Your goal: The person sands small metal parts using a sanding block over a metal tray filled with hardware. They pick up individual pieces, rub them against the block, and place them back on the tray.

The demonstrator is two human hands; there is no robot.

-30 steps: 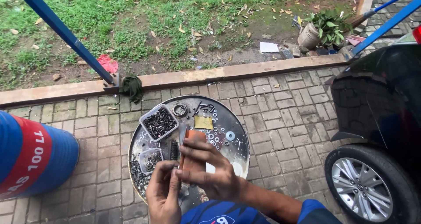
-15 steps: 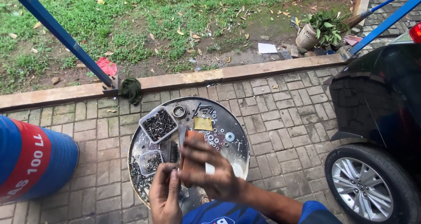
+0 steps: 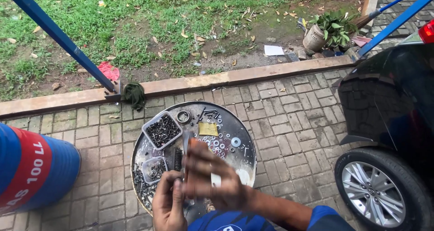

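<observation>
The right hand [image 3: 212,179] is held over the near half of a round metal tray [image 3: 246,143], fingers curled and closed around a flat, reddish-brown oblong piece [image 3: 195,167] that stands roughly upright in the grip. Motion blur softens its edges, so its material cannot be confirmed. The left hand [image 3: 168,204] sits just beside and below, fingers bent inward toward the same piece; whether it grips the piece or a slim grey metal part [image 3: 185,143] rising next to it cannot be told.

The tray is dull, scuffed steel with a raised rim, resting on the paved floor [image 3: 289,118] of interlocking grey bricks. On the tray:
- a clear, square plastic tub [image 3: 162,130] filled with small dark screws, at the far left;
- a second, smaller clear tub [image 3: 153,168] with similar dark fasteners, just left of the hands;
- a loose scatter of bright flat washers [image 3: 224,143] and short bolts across the middle;
- a yellowish square scrap [image 3: 208,129] beyond the hands;
- a metal ring [image 3: 183,117] near the far rim.

Surroundings: a blue drum [image 3: 31,172] with a red band lies on its side at left. A dark, glossy car [image 3: 393,104] with a silver spoked alloy wheel [image 3: 373,195] stands at right. A concrete kerb [image 3: 190,84] borders patchy grass. A crumpled green cloth [image 3: 134,95] lies at the foot of a slanting blue steel post [image 3: 58,34]. A clay pot [image 3: 314,37] with a leafy plant stands beyond the kerb.
</observation>
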